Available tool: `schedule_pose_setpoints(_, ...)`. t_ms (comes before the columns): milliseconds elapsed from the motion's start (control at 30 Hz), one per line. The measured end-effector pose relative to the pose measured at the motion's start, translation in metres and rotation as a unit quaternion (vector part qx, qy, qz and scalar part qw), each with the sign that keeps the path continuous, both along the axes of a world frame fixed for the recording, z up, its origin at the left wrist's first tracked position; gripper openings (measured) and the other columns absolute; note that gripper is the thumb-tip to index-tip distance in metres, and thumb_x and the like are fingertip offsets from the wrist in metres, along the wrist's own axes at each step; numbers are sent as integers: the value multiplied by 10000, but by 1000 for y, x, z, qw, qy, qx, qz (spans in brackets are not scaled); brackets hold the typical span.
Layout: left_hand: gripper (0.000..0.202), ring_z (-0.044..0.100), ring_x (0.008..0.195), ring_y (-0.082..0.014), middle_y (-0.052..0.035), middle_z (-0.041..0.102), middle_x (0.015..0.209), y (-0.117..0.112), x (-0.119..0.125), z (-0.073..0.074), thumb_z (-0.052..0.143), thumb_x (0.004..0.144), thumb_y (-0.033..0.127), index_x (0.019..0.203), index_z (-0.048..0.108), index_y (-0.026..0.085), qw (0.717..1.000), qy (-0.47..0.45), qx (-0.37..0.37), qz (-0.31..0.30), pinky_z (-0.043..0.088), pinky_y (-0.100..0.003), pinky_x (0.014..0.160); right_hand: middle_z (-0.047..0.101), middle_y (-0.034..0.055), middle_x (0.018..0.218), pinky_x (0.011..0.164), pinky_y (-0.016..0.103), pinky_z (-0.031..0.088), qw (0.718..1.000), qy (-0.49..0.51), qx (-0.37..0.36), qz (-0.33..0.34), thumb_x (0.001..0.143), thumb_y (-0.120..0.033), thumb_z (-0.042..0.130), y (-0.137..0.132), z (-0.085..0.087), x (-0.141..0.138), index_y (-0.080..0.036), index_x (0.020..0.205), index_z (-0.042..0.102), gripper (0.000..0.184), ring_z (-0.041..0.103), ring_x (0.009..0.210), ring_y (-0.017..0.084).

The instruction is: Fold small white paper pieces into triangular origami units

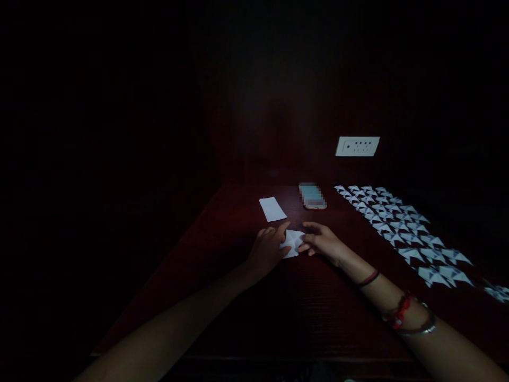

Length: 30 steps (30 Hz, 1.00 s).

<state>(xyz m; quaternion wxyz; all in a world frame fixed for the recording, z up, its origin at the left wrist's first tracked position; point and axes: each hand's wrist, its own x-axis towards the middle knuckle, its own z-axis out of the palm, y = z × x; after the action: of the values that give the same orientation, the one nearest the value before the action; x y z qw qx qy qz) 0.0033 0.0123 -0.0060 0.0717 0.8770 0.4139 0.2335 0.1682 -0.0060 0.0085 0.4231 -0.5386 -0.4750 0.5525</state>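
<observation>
A small white sheet of paper point(293, 241) with crease lines lies on the dark red table between my hands. My left hand point(270, 245) grips its left side, thumb and fingers at the edge. On the opposite side, the fingertips of my right hand point(320, 241) pinch the right edge. Just beyond my left hand lies a white stack of paper point(272, 209). Farther right, folded white paper pieces point(401, 225) are laid out in rows, several of them with pointed wings.
A phone point(312, 196), its screen blurred out, lies near the back of the table point(222, 223). On the wall behind is a white socket panel point(357, 146). More folded pieces point(498, 292) sit at the far right edge. The surroundings are very dark.
</observation>
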Motion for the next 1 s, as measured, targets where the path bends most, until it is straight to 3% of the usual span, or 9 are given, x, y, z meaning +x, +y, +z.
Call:
schedule_pose_setpoints(400, 528, 497, 741, -131, 0, 505, 852, 4, -1, -10, 524, 703, 190, 1187, 315, 227, 990, -105, -95, -19, 395, -242, 648, 596, 79, 733, 394, 157, 438, 1000, 7, -11, 12, 720, -65, 457, -3, 1, -4, -73, 1088, 370, 378, 598, 539, 114)
schedule_pose_setpoints(633, 534, 500, 698, -126, -7, 503, 858, 3, 0, -6, 518, 688, 168, 1183, 326, 220, 988, -107, -112, -14, 408, -240, 615, 586, 44, 688, 388, 164, 448, 999, -17, 27, 7, 718, -172, 511, -1, -5, -6, -91, 1122, 357, 440, 587, 502, 107)
schedule_pose_setpoints(800, 527, 499, 680, -120, -6, 509, 859, 2, -1, -5, 514, 696, 185, 1185, 321, 229, 988, -109, -110, -15, 410, -240, 608, 595, 29, 625, 407, 181, 471, 992, -94, 84, 5, 718, -133, 474, 2, -11, -7, -99, 1160, 350, 460, 582, 481, 109)
schedule_pose_setpoints(1000, 519, 496, 651, -109, -1, 516, 855, 4, -2, -7, 512, 700, 185, 1181, 322, 229, 990, -100, -99, -20, 403, -232, 596, 609, 34, 628, 422, 185, 483, 990, -111, 89, 14, 698, -80, 449, 2, -11, -7, -102, 1146, 377, 455, 590, 499, 113)
